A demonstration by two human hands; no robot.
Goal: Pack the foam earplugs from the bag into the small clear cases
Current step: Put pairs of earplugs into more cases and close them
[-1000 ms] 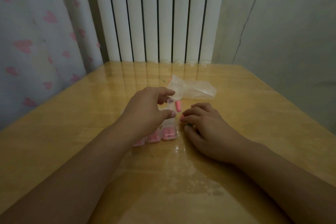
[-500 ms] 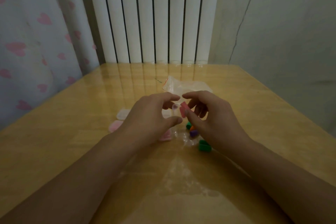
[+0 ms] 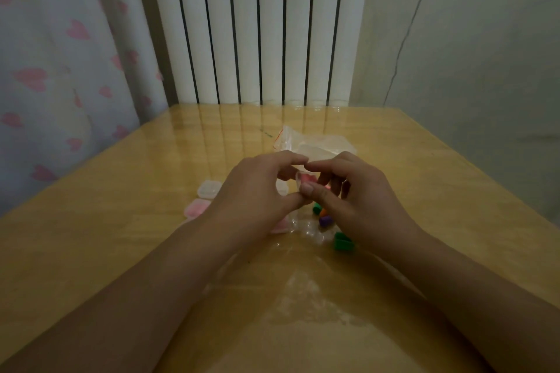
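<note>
Hands meet above the table (image 3: 121, 251) — the left hand (image 3: 257, 191) pinches a small clear case (image 3: 303, 180) between thumb and forefinger, and the right hand (image 3: 360, 200) curls its fingers at the case's mouth, where a pink earplug (image 3: 309, 179) shows. Just beyond the case lies the clear bag (image 3: 315, 144). Below the right hand, near the case, sit loose earplugs — green (image 3: 342, 242), purple (image 3: 325, 220), orange (image 3: 323, 211). Left of the case rest an empty case (image 3: 209, 189) and a pink-filled one (image 3: 197, 209).
</note>
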